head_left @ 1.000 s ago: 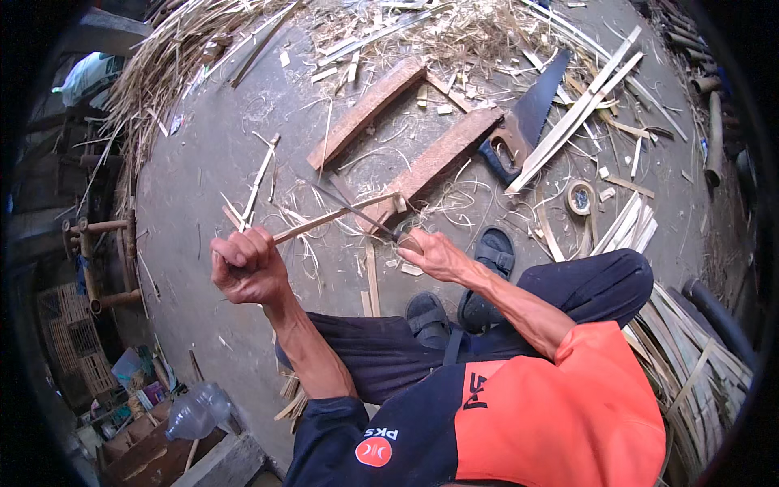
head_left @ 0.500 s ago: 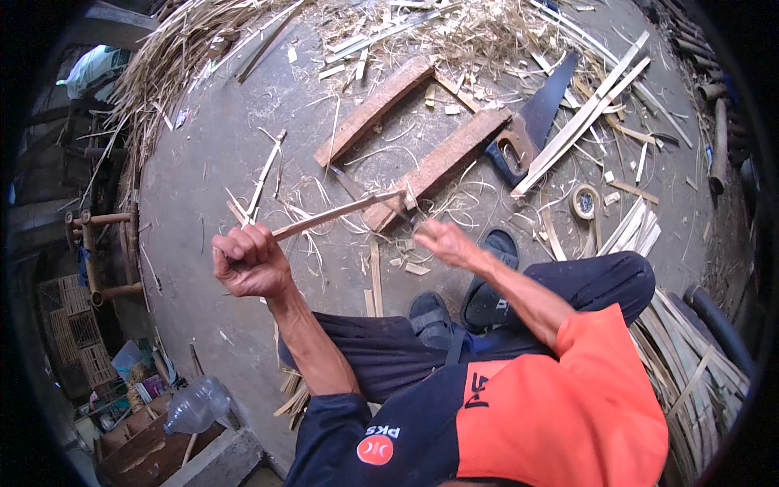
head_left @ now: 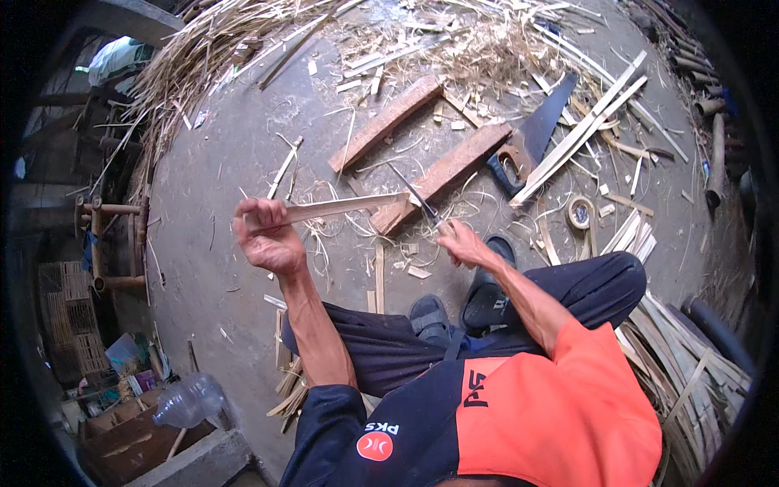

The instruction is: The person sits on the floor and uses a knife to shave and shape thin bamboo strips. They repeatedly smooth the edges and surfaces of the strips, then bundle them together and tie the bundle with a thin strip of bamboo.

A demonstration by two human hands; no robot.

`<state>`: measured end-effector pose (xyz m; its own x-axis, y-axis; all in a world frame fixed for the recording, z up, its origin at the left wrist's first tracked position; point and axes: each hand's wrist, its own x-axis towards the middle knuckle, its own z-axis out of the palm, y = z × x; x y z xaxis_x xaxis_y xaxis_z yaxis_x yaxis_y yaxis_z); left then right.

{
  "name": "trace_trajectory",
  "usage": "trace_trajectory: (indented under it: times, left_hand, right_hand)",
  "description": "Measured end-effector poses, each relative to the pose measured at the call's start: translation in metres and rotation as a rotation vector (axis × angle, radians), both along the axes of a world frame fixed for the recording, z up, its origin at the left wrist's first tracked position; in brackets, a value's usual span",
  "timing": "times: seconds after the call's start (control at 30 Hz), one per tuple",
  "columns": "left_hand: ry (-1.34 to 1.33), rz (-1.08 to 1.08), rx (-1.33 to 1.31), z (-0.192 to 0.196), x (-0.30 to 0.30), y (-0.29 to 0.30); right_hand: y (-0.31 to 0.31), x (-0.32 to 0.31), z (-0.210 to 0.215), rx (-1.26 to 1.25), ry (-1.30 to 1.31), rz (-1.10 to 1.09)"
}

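I judge that I'm partway through trimming a pale strip (head_left: 349,206) with a knife (head_left: 415,195). The strip reaches across in front of me, its far end over the near end of a wooden block (head_left: 462,166) on the floor (head_left: 211,268). The blade crosses that far end; whether its edge is biting, I can't tell. To my mind, the next stroke calls for the strip held firm against the block, with the blade at a shallow angle and well away from my fingers.

My left hand (head_left: 270,235) is curled tightly around the near end of the strip, palm side turned up, with the forearm rising past my left knee. My right hand (head_left: 462,243) grips the knife handle; that forearm slants inward over my right leg, and the blade points forward and to the left. A saw (head_left: 545,130) lies just beyond the block.
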<state>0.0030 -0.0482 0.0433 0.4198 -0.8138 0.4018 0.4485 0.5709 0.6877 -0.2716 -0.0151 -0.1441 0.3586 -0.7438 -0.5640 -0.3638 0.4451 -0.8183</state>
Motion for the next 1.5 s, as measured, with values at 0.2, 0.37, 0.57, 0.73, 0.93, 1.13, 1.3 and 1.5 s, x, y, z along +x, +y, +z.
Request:
trace_trajectory:
  times: [0.2, 0.37, 0.57, 0.73, 0.93, 1.13, 1.3, 1.5]
  left_hand:
    - [0.112, -0.012, 0.064, 0.009, -0.026, -0.008]
    - [0.119, -0.057, 0.022, 0.018, -0.044, -0.012]
    - [0.071, -0.038, 0.046, 0.010, -0.030, -0.008]
    - [0.084, -0.105, 0.023, 0.009, -0.025, -0.007]
    - [0.093, -0.079, 0.041, 0.008, -0.023, -0.014]
    - [0.152, -0.115, 0.008, 0.008, -0.018, -0.005]
    - [0.017, 0.078, 0.146, 0.016, -0.033, -0.022]
    - [-0.199, 0.270, 0.022, 0.003, -0.033, -0.037]
  right_hand:
    - [0.022, 0.021, 0.044, -0.288, -0.031, -0.073]
    - [0.010, 0.078, 0.116, -0.735, -0.129, -0.044]
    - [0.015, 0.040, 0.042, -0.454, 0.087, 0.006]
    - [0.019, 0.043, 0.067, -0.696, 0.002, 0.079]
    - [-0.001, 0.037, 0.015, -0.334, 0.206, 0.060]
    - [-0.002, 0.020, -0.023, -0.272, 0.277, 0.039]
    - [0.013, 0.006, -0.048, -0.379, 0.381, 0.011]
    - [0.006, 0.063, 0.092, -0.537, -0.237, -0.162]
